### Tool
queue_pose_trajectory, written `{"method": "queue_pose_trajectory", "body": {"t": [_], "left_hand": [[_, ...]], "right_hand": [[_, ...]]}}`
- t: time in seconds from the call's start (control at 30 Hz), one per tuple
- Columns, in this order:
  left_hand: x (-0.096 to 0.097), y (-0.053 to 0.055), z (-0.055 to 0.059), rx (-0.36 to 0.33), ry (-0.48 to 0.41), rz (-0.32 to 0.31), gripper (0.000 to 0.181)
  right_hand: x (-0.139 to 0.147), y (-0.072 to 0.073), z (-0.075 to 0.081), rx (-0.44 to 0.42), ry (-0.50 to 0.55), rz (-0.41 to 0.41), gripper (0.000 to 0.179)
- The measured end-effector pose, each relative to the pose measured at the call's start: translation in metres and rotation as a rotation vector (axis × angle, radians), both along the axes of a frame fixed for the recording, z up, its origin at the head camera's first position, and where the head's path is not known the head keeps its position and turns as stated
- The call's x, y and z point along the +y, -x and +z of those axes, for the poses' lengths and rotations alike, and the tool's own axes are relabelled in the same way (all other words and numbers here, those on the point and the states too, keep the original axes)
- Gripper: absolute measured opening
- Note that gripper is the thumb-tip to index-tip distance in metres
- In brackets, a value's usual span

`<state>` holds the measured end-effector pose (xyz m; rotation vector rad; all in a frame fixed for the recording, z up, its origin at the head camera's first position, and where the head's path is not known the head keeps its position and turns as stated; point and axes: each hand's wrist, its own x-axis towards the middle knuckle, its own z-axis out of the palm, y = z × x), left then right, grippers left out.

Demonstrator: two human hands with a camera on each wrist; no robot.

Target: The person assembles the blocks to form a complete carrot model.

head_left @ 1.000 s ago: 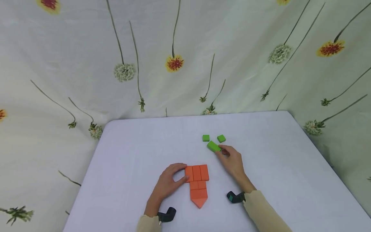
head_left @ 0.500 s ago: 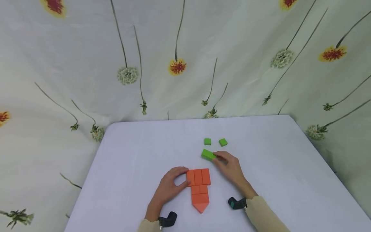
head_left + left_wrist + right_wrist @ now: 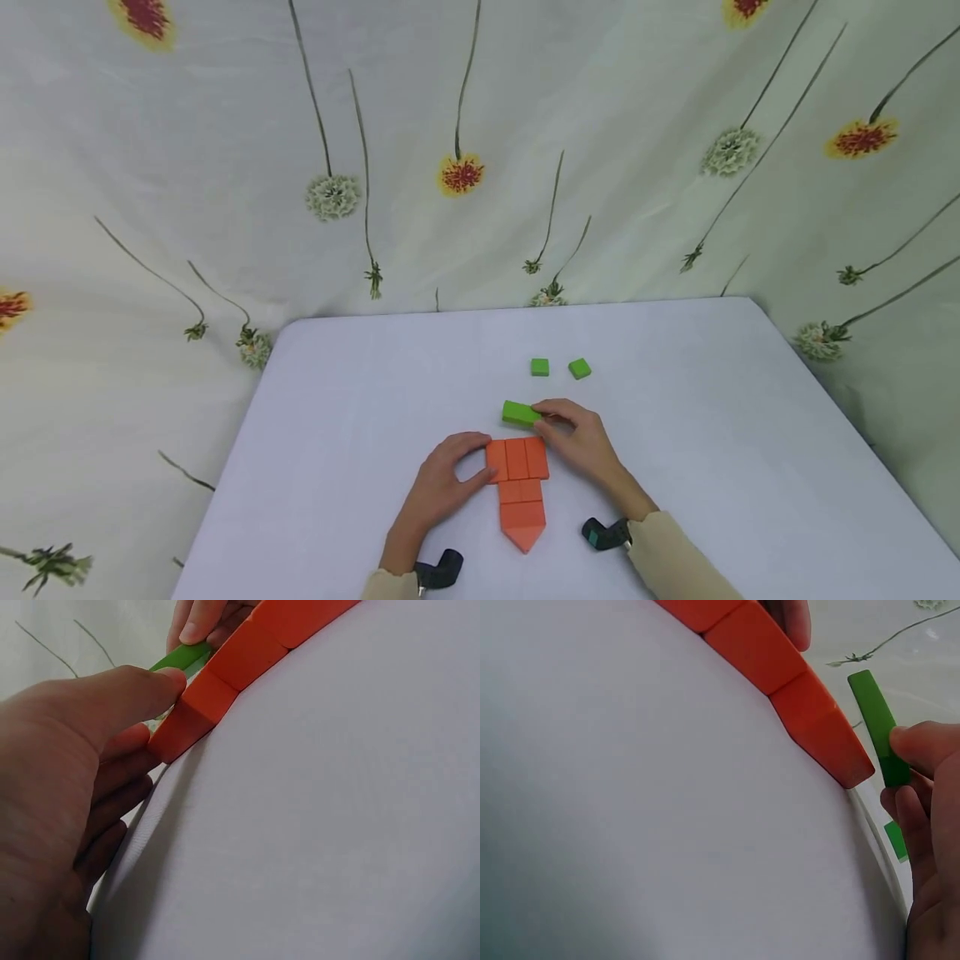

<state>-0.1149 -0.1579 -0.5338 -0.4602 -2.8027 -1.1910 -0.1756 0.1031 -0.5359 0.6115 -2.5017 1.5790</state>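
Between thumb and fingertips my right hand [image 3: 581, 442] pinches a long green block [image 3: 519, 414], just beyond the top row of orange blocks. In the right wrist view the green block [image 3: 875, 720] juts out from the thumb. My left hand [image 3: 441, 483] grips the leftmost orange block [image 3: 496, 461] of that row, thumb on the near side and index finger at the far corner. The orange blocks [image 3: 521, 492] lie edge to edge: a row of three, smaller ones under it, then a pointed triangular piece [image 3: 523, 537] nearest me.
Two small green blocks, one straight [image 3: 540, 367] and one turned [image 3: 580, 368], lie farther back on the white table [image 3: 375, 375]. A flower-patterned cloth [image 3: 600, 125] hangs behind the table. Each wrist wears a black camera, the left one [image 3: 441, 569] near the orange shape.
My right hand has brought the long green block left and nearer, from beside the small green blocks to just above the orange row. The left hand keeps its hold.
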Motion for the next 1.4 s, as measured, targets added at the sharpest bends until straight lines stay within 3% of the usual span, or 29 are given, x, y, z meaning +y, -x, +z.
{"method": "queue_pose_trajectory", "body": {"t": [0.53,0.87,1.17,1.4], "left_hand": [[0.0045,0.0034,-0.0005,-0.009,-0.035,0.0,0.043],[0.0032,0.0022,0.0008,-0.006,-0.015,0.002,0.044],[0.0023,0.0,0.0023,-0.017,-0.037,0.001,0.044],[0.003,0.0015,0.0023,-0.009,-0.029,0.007,0.044]], "right_hand": [[0.0067,0.0032,-0.0001,0.075,-0.147,0.085,0.028],[0.0032,0.0017,-0.0021,0.039,-0.171,0.114,0.028],[0.0014,0.0003,-0.0038,0.056,-0.204,0.089,0.025],[0.0005,0.0022,-0.0019,0.044,-0.104,0.03,0.02]]}}
